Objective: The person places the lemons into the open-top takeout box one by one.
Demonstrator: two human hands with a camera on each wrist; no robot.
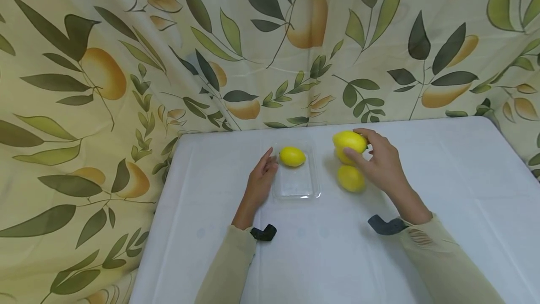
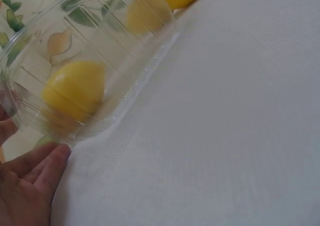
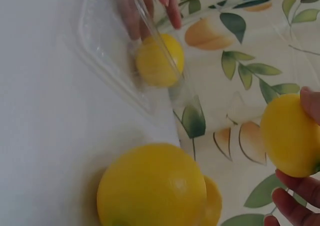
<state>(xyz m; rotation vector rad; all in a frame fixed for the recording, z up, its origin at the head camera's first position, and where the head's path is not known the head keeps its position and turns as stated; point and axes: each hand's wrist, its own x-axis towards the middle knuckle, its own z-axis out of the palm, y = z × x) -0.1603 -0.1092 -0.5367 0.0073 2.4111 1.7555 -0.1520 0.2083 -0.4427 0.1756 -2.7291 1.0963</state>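
The right grip [image 1: 383, 163] holds a lemon [image 1: 350, 141] clear of the tray rim [image 1: 317, 172].

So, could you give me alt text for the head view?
A right hand holds a lemon beside two other lemons on a white-covered table, while the left hand is at the left edge of a clear tray containing another lemon.
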